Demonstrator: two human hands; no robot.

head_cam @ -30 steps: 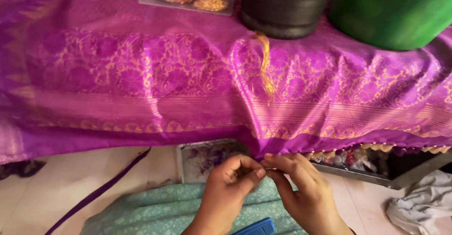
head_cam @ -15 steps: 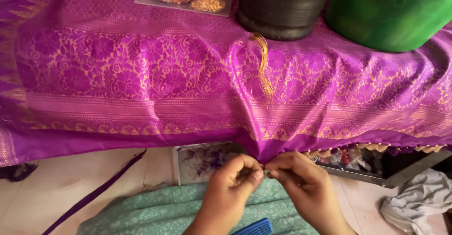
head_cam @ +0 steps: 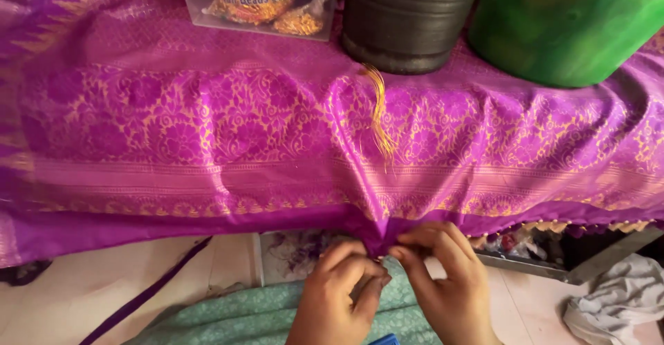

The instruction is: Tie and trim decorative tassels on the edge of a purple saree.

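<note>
A purple cloth (head_cam: 207, 131) woven with gold flower patterns is spread across nearly the whole view, its lower border hanging over an edge from nine o'clock to three o'clock. A green rounded container (head_cam: 574, 23) is set on it at two o'clock, with a dark ribbed pot (head_cam: 408, 16) just beside it at twelve o'clock. A clear plastic box (head_cam: 259, 3) of gold beads is placed at eleven o'clock. A pale green patterned fabric (head_cam: 228, 314) is seen at seven o'clock, below the border, and a grey crumpled rag (head_cam: 619, 300) lies at four o'clock. A tuft of gold threads (head_cam: 380, 117) hangs down the cloth near the centre. At six o'clock the hem is gathered into a pinch: the left hand (head_cam: 342, 296) is closed on it with thumb and fingertips, and the right hand (head_cam: 446, 283) is closed on the same gathered point from the other side, the two hands touching.
</note>
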